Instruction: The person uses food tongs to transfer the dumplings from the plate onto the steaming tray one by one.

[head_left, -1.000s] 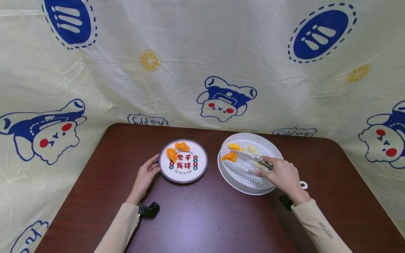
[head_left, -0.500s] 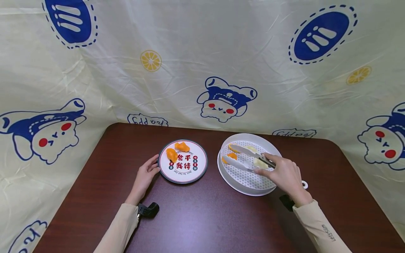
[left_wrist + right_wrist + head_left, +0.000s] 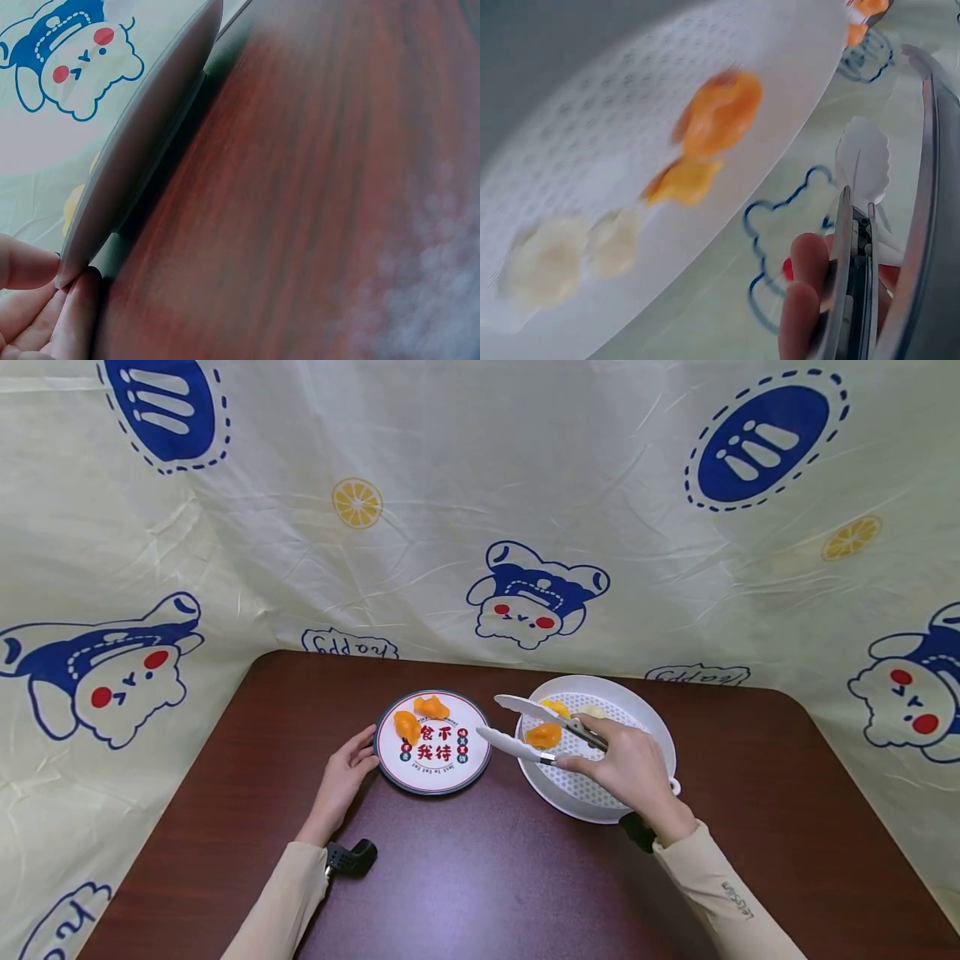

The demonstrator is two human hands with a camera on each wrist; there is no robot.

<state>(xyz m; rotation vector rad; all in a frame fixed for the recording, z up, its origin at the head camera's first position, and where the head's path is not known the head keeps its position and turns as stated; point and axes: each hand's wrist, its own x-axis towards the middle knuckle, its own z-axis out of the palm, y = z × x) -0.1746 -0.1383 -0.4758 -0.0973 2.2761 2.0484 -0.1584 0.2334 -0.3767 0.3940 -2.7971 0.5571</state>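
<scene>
My left hand (image 3: pixel 343 785) pinches the near-left rim of a round white plate (image 3: pixel 450 777) with a dark edge and red lettering; the left wrist view shows the thumb above the rim and fingers beneath. Two orange dumpling-like pieces (image 3: pixel 407 727) lie on the plate. My right hand (image 3: pixel 626 768) grips metal tongs (image 3: pixel 517 746) with pale tips. Those tips are spread apart over the gap between plate and basket, with nothing between them. Under the tongs, a white perforated basket (image 3: pixel 654 714) holds an orange piece (image 3: pixel 724 112), a yellow piece (image 3: pixel 684 181) and whitish pieces (image 3: pixel 551 262).
The basket sits in a white outer dish (image 3: pixel 542 789) with a small ring handle (image 3: pixel 675 787) on the right. Both stand on a dark brown table (image 3: pixel 480 877). Behind the table hangs a pale printed cloth (image 3: pixel 420 577).
My right hand has moved left with the tongs, from over the basket toward the plate. The orange piece remains in the basket. My left hand and the plate have stayed put.
</scene>
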